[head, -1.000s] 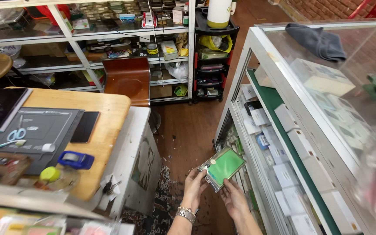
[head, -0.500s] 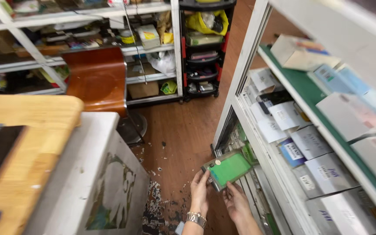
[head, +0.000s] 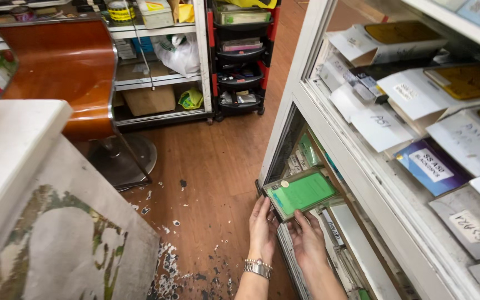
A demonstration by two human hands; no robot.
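1. Biggest thing here is the glass display cabinet (head: 329, 150) with the white frame, running down the right side. Its shelves are packed with flat boxes and hand-labelled white envelopes (head: 381, 125).
2. On the left there's a white counter (head: 12, 150), with a worn, patchy cloth hanging off its side.
3. Behind that sits a glossy brown stool (head: 65, 72) on a round metal base, and past it are white shelves (head: 156, 78) stuffed with bags and cartons.
4. The wooden floor (head: 218, 161) runs between them, with chipped paint flecks near the counter.
5. Now the hands, both down at the cabinet's lowest level. The left hand (head: 263, 228), with a metal watch (head: 257, 269) on its wrist, has its fingers pressed flat along the lower left edge of a green packet.
6. The right hand (head: 306, 240) is just beside it, fingers lightly curled up under the packet's bottom edge.
7. The green packet (head: 302, 193) is flat, in a clear sleeve, tilted and held at the open bottom shelf, right in front of a row of similar packets standing on edge.
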